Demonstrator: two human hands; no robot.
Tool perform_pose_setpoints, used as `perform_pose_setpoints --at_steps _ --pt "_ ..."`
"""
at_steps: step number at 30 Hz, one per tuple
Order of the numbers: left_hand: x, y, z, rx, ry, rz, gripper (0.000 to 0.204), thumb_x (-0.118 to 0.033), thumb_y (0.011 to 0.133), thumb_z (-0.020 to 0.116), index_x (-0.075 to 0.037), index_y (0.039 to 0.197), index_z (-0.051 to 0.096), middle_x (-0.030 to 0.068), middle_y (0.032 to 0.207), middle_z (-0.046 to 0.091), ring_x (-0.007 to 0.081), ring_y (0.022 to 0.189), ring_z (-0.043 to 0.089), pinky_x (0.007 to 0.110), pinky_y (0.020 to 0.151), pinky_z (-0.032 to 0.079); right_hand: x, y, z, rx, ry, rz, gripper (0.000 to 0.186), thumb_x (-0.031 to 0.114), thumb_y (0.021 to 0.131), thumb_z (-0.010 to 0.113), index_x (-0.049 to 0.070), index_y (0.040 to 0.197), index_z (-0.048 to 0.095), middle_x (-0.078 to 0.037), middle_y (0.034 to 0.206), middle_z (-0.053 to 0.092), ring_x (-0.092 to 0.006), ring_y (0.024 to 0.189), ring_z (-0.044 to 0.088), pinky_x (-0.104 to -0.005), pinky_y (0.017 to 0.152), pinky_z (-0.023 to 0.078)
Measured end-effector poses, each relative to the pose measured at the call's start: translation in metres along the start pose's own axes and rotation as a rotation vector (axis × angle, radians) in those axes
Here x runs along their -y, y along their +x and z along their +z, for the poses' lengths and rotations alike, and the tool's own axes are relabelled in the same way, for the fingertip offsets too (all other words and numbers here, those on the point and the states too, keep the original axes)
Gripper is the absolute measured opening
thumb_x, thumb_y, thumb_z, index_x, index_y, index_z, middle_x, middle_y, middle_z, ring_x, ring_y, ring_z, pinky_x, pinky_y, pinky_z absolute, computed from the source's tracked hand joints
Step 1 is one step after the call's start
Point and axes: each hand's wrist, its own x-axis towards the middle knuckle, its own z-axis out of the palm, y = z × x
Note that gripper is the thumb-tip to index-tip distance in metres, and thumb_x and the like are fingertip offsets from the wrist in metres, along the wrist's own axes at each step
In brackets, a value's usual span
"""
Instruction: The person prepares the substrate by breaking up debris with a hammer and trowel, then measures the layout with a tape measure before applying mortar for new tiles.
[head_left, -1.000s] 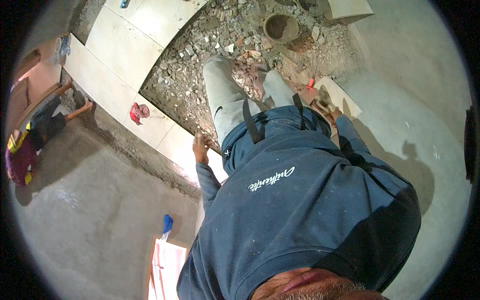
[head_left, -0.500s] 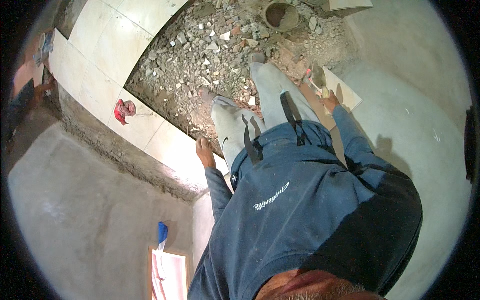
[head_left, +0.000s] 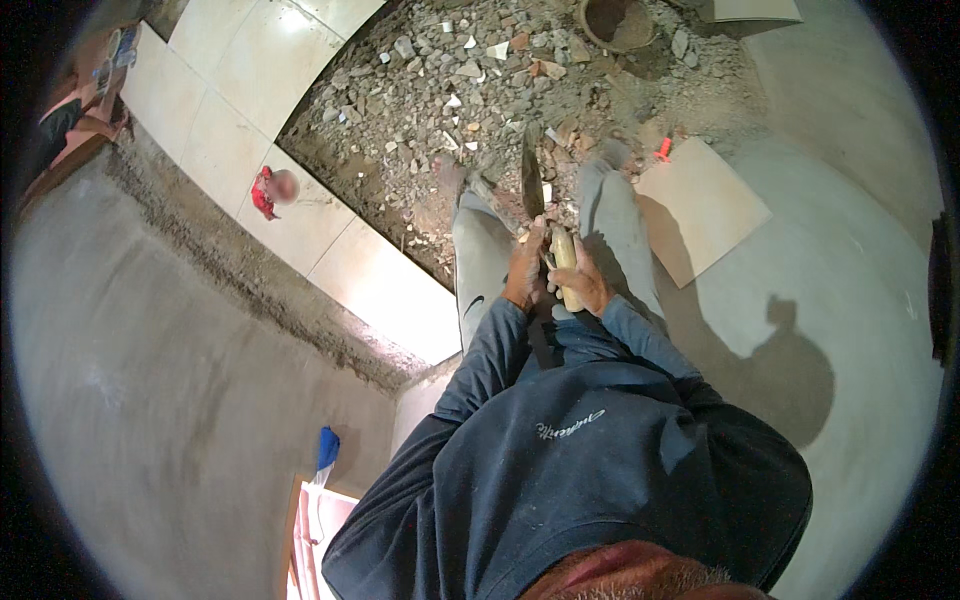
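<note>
In front of my lap, my right hand (head_left: 585, 282) is wrapped round the pale wooden handle (head_left: 566, 265) of a trowel. Its dark blade (head_left: 532, 175) points away from me over the rubble and is seen nearly edge-on. My left hand (head_left: 526, 265) is closed at the base of the blade, its fingertips against the metal; the exact grip is partly hidden. To the right of my knees lies a loose beige tile (head_left: 705, 210). A small red object (head_left: 663, 150) rests by that tile's far corner.
Rubble (head_left: 430, 110) covers the ground ahead. Laid pale tiles (head_left: 385, 280) run along the left, bearing a red bundle (head_left: 264, 192) with a round blurred part. A bucket (head_left: 640, 40) stands far off. Another person's hand (head_left: 98, 125) shows at far left.
My right hand has lifted the trowel from beside the loose tile and brought it to my lap. My left hand has left the laid tile's edge and come to the trowel.
</note>
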Motion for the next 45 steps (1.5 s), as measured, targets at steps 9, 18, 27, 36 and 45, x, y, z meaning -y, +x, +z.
perform_pose_setpoints --at_steps 9,18,27,36,45 --pt "0.072 0.116 -0.022 -0.369 0.566 -0.076 0.025 -0.028 0.097 0.059 -0.004 0.105 0.061 0.0139 0.1 0.07 0.0188 0.077 0.064 0.033 0.066 0.053 -0.059 0.049 -0.265 -0.443 -0.133 -0.006 0.093 0.042 0.083 0.074 0.001 0.151 0.025 -0.017 0.128 0.053 -0.0228 0.095 0.062 -0.0364 0.069 0.057" --pt "0.142 0.426 0.038 0.0 2.172 0.228 0.027 -0.025 0.095 0.054 -0.003 0.101 0.069 0.0219 0.081 0.068 0.0364 0.073 0.066 0.047 0.064 0.052 -0.07 0.142 -0.469 -0.763 0.98 -0.155 0.017 0.019 0.09 0.064 0.015 0.095 0.049 -0.002 0.073 0.047 -0.0145 0.058 0.049 -0.032 0.051 0.046" --pt "0.201 0.768 0.073 0.133 2.651 1.132 0.034 -0.028 0.096 0.049 -0.013 0.124 0.062 0.018 0.121 0.061 0.039 0.112 0.057 0.05 0.092 0.048 -0.094 0.194 -0.504 -0.704 0.871 0.026 0.018 0.013 0.088 0.065 0.01 0.1 0.051 -0.003 0.068 0.053 -0.0136 0.05 0.053 -0.0278 0.043 0.045" --pt "0.228 0.849 0.067 0.143 2.966 0.899 0.038 -0.027 0.101 0.05 -0.012 0.135 0.051 0.0217 0.142 0.048 0.0394 0.13 0.045 0.054 0.105 0.04 -0.084 0.202 -0.519 -0.523 1.149 0.166 0.023 0.012 0.089 0.067 0.008 0.103 0.049 -0.004 0.067 0.055 -0.0141 0.046 0.054 -0.028 0.04 0.046" --pt "0.244 0.825 0.07 0.529 2.538 0.541 0.041 -0.03 0.093 0.061 -0.002 0.123 0.057 0.013 0.08 0.066 0.0314 0.07 0.064 0.046 0.066 0.052 -0.072 0.2 -0.538 -0.511 1.203 0.13 0.025 0.013 0.088 0.069 0.009 0.104 0.05 -0.002 0.068 0.054 -0.0124 0.051 0.055 -0.028 0.043 0.046"
